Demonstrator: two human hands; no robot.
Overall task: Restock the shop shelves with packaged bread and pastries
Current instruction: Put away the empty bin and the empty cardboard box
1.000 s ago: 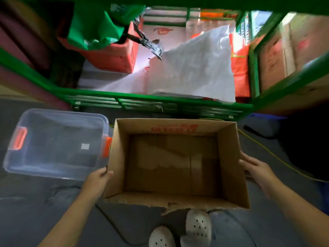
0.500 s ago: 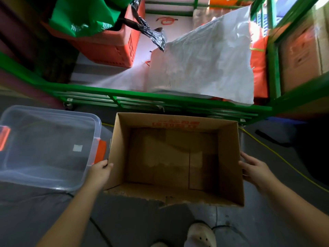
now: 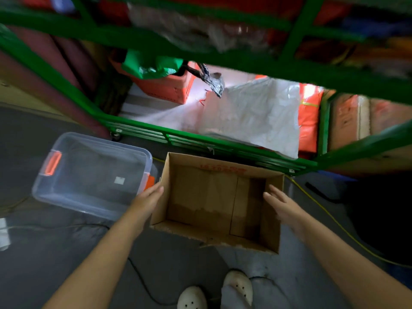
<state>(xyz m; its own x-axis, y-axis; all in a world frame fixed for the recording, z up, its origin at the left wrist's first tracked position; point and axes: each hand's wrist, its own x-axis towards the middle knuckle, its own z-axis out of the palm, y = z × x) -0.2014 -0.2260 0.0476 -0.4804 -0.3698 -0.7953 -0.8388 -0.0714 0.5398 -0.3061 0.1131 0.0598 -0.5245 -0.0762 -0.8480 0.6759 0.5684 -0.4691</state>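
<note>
On the floor stand one clear plastic bin [image 3: 89, 175], one cardboard box [image 3: 223, 197] and two white shoes [image 3: 192, 297], with two bare hands reaching in. Behind them one green shelving rack [image 3: 200, 142] runs across the upper view. The bin, at the left, has two orange latches [image 3: 52, 163], and a small white label [image 3: 119, 180] shows through its base. Just to its right, the box sits in front of the rack's lowest shelf with its top open, so its bare brown floor and red print on the far wall are visible. On that lowest shelf, from left to right, lie one orange crate [image 3: 165, 90] with a green bag [image 3: 151, 65] bunched on top, then one large crumpled white sheet [image 3: 256, 117]. The wrapped goods on the tier above are too blurred to name, so no bread or pastry can be picked out. The left hand [image 3: 148, 198] lies flat along the box's outer left wall, fingers straight and together, gripping nothing. The right hand [image 3: 281, 202] is by the box's right wall with fingers extended and slightly spread, holding nothing. Motion blur hides whether it touches the cardboard.
</note>
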